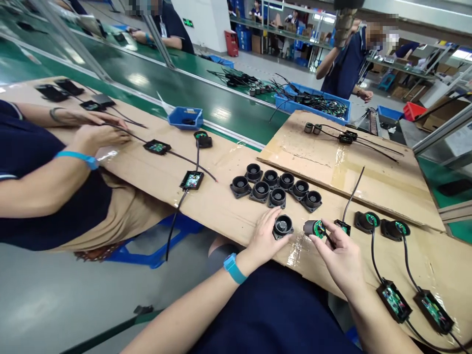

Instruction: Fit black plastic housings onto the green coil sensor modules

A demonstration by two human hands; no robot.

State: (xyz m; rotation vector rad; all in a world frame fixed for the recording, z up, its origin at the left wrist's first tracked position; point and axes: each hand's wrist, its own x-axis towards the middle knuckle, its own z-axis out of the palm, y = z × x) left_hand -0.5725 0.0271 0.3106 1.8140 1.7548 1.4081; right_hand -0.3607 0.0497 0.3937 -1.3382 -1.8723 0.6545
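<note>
My left hand (262,237) is wrapped round a black round housing (283,226) with a square flange, its open side facing up on the cardboard. Just to the right, my right hand (342,253) pinches a dark cylindrical part (309,228) with a green circuit board on its end. That part is tilted on its side, apart from the housing. Behind my right fingers sits a small black box (343,227) with a circuit board and a cable. Several more black housings (277,196) stand in two rows beyond my left hand.
At right, two housings with boards (367,221) are wired to open black boxes (394,300). A raised cardboard sheet (306,150) lies behind, before a blue bin (313,101) of cabled parts. To the left, a co-worker's hands (99,130) handle a cable near another open box (192,180).
</note>
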